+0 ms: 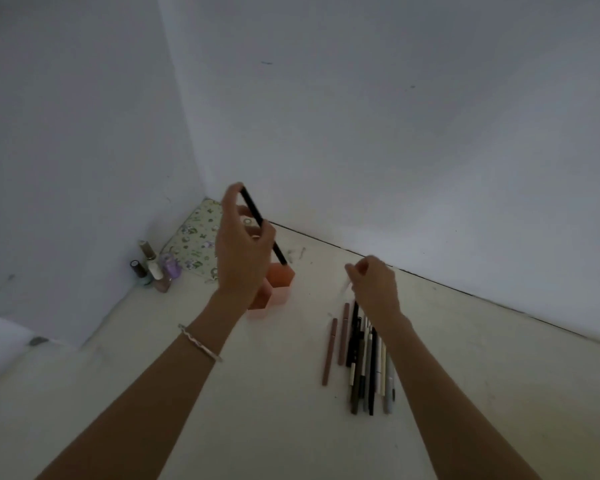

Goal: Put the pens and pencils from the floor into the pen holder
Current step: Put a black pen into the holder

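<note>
Centre frame: left hand (243, 251) pinches a slim black pen (253, 207), its tip over the orange hexagonal plastic pen holder (283, 276). The right hand (374, 287) appears to pinch a thin pale pen (347, 286). Most of the row of mixed pens and pencils (361, 358) lies unsorted at lower right.

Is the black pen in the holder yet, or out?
Out, not released: the left hand grips the black pen, tilted, lower tip at the pen holder rim; tip entry cannot tell.

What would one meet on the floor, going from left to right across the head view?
Nail polish bottles → patterned cloth → pink pen holder → single brown pen → pile of pens. Left out, because they overlap these: the left hand holding a black pen, and the right hand.
</note>
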